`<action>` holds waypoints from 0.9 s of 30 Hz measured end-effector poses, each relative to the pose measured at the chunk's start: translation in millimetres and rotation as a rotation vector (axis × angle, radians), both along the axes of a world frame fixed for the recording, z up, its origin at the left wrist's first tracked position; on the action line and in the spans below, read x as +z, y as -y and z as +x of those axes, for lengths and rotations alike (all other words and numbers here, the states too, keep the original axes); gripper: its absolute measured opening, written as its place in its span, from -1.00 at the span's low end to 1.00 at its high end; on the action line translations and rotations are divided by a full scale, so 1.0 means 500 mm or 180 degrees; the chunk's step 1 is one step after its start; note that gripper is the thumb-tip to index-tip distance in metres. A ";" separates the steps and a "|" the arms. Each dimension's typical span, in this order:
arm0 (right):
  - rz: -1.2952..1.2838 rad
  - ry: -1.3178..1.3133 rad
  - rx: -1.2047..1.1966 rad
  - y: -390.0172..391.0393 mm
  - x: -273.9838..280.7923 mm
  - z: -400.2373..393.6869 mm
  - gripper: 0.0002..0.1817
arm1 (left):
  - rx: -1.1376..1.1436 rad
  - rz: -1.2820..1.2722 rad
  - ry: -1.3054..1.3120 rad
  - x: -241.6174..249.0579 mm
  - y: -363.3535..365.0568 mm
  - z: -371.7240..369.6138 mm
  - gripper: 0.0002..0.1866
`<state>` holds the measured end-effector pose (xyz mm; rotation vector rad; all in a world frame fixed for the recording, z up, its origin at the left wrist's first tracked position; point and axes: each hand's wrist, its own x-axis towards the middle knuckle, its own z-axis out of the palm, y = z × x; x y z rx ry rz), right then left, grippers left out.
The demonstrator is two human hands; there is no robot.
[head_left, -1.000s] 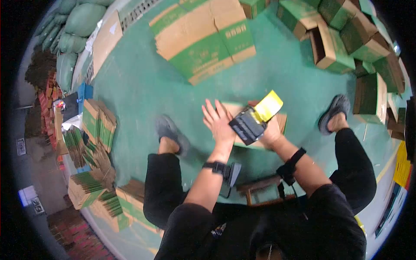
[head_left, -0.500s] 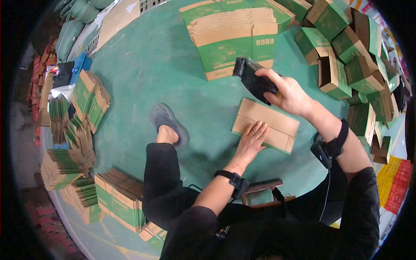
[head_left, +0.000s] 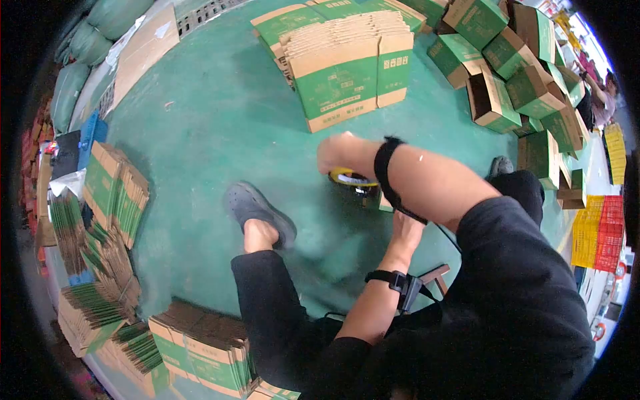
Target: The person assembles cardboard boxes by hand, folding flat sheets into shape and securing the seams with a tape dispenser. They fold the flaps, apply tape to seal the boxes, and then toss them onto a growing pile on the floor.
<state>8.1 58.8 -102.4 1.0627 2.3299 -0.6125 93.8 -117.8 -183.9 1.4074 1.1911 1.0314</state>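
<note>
My right hand (head_left: 339,155), slightly blurred, is closed around a tape dispenser (head_left: 353,179). A yellow ring and a shiny dark part of the dispenser show below the hand. My right forearm crosses in front of the cardboard box, and only a small green and tan corner of the box (head_left: 385,203) shows past it. Under that forearm, my left hand (head_left: 408,230) is near the box; its fingers are hidden, so I cannot see whether they touch it.
Ahead stands a row of flattened green and tan cartons (head_left: 347,83). Opened boxes (head_left: 497,103) are piled at the right, near yellow and red crates (head_left: 597,230). More flat carton bundles (head_left: 200,347) lie at the left. A person (head_left: 603,97) is at the far right.
My right hand has swung left and down with the tape dispenser, its forearm now covering most of the box and my left fingers. The view has shifted to the right.
</note>
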 end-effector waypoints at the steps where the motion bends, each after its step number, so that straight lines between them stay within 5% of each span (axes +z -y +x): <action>1: -0.0009 0.0041 -0.0004 0.001 0.038 0.008 -0.65 | -0.0308 0.0245 -0.0653 0.008 -0.002 -0.005 -0.40; 2: -0.0152 0.0216 -0.0456 0.002 0.104 0.017 -0.67 | -0.0484 0.0827 -0.1483 0.025 -0.003 -0.014 -0.35; 4: -0.0221 0.0369 -0.0867 -0.004 0.145 0.075 -0.63 | -0.0401 0.1390 -0.1817 0.022 -0.011 -0.013 -0.40; 7: -0.0566 -0.1878 -0.0797 0.063 0.157 0.311 -0.65 | -0.0282 0.1527 -0.1916 0.039 -0.017 -0.009 -0.35; 9: -0.0586 -0.2204 -0.1162 0.143 0.184 0.460 -0.64 | -0.0426 0.1562 -0.1782 -0.006 -0.012 -0.002 -0.33; 12: -0.0616 -0.1551 -0.1651 0.253 0.193 0.681 -0.63 | -0.0438 0.1813 -0.2148 0.034 -0.013 -0.012 -0.42; 16: -0.0789 -0.1871 -0.2280 0.318 0.172 0.822 -0.65 | -0.0685 0.1901 -0.2192 0.052 -0.005 0.007 -0.50; 18: -0.0634 -0.2138 -0.2121 0.316 0.143 0.841 -0.65 | -0.0061 0.1285 -0.2767 0.083 -0.010 0.015 -0.50; 20: -0.0333 -0.2505 -0.1799 0.328 0.109 0.852 -0.65 | 0.1036 0.1583 -0.3862 0.120 -0.117 0.051 -0.37; 21: -0.0336 -0.2565 -0.1849 0.336 0.100 0.872 -0.65 | 0.0976 0.1620 -0.3906 0.105 -0.126 0.049 -0.37; 23: -0.0839 -0.2312 -0.1952 0.341 0.090 0.935 -0.65 | 0.1193 -0.0404 -0.3666 0.064 -0.172 0.056 -0.29; 27: -0.0660 -0.2033 -0.1897 0.340 -0.002 1.002 -0.67 | 0.0832 -0.0753 -0.3737 0.104 -0.174 0.066 -0.28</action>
